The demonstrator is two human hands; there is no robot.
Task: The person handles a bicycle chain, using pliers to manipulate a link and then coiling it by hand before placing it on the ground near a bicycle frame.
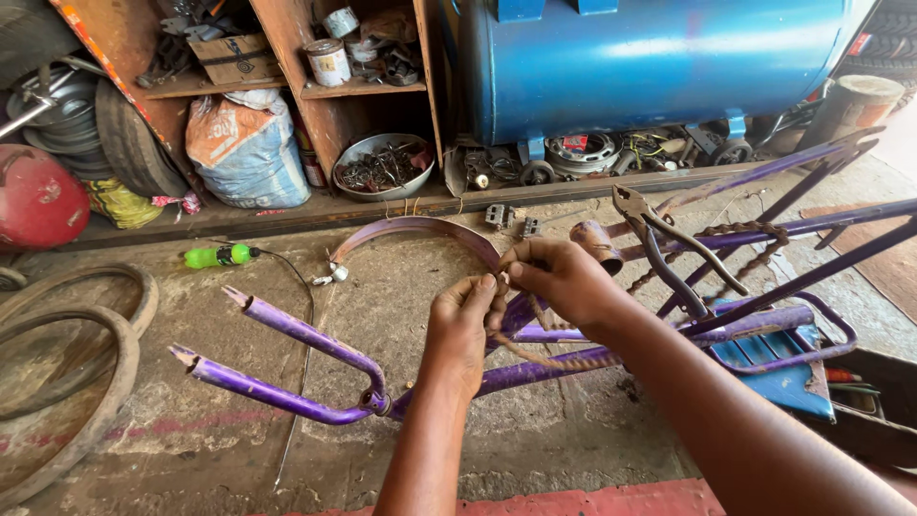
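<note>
A purple bicycle frame (287,330) lies across the concrete floor, its fork ends pointing left. A curved purple mudguard (411,227) arches behind my hands. My left hand (463,325) and my right hand (564,279) meet above the frame's tubes, both pinching a rusty chain (535,355) that droops in a loop onto the frame. Another stretch of rusty chain (735,231) runs along the frame at right. Pliers (669,250) rest on the frame tubes just right of my right hand.
A blue cylindrical tank (650,62) stands behind. Wooden shelves (334,91) hold tins and parts. A metal bowl of scrap (382,167), a white sack (246,143), tyres (67,363) at left, a green bottle (215,255) and a blue stool (778,368) surround the frame.
</note>
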